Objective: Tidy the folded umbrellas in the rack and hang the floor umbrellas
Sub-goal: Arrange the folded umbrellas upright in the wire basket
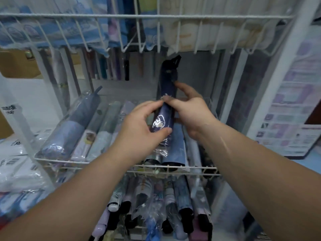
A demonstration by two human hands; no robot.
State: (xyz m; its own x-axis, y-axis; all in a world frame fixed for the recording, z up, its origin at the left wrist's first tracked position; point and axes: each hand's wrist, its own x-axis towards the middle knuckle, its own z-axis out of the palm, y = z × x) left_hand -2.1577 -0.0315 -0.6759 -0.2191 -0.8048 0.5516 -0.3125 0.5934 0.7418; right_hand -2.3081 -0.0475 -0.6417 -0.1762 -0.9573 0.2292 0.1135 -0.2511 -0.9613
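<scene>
A navy folded umbrella (167, 94) in clear wrap with a white logo is held lengthwise above the middle shelf of the white wire rack (107, 164). My left hand (139, 126) grips its near end, thumb under the logo. My right hand (191, 108) holds its right side, fingers curled round the middle. Below it, several folded umbrellas (69, 129) in pale blue and grey wraps lie side by side in the middle basket.
The upper basket (156, 18) holds blue and cream packed umbrellas just above my hands. The lower shelf (156, 206) is packed with more folded umbrellas. Long umbrellas (111, 66) hang behind. Plastic packs (15, 164) lie left; a printed board (291, 108) stands right.
</scene>
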